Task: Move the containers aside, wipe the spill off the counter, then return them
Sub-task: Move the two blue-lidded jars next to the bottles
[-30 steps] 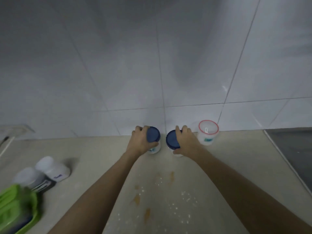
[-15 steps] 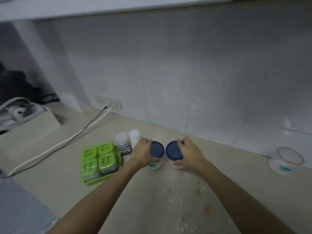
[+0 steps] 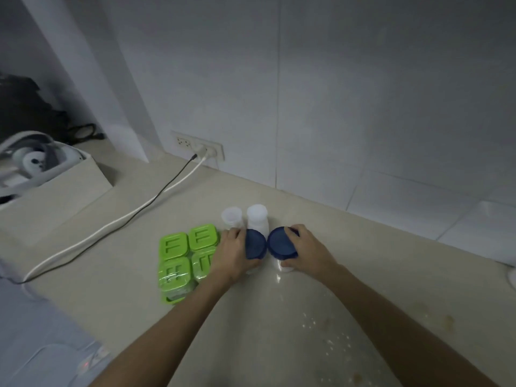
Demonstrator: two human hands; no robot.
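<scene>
Two small white jars with dark blue lids stand side by side on the beige counter. My left hand grips the left blue-lidded jar. My right hand grips the right blue-lidded jar. Both jars rest close behind two white-capped bottles and beside a green four-lid container set. The spill, white specks and brownish stains, lies on the counter to the lower right, between and under my forearms.
A white cable and a black cable run from a wall socket across the counter to the left. A box holding an appliance sits far left. Tiled wall stands behind. A container's edge shows at the right border.
Both hands have carried the two blue-lidded jars leftward, away from the spill and the red-rimmed container, to the white bottles and green containers. The view has swung left with them.
</scene>
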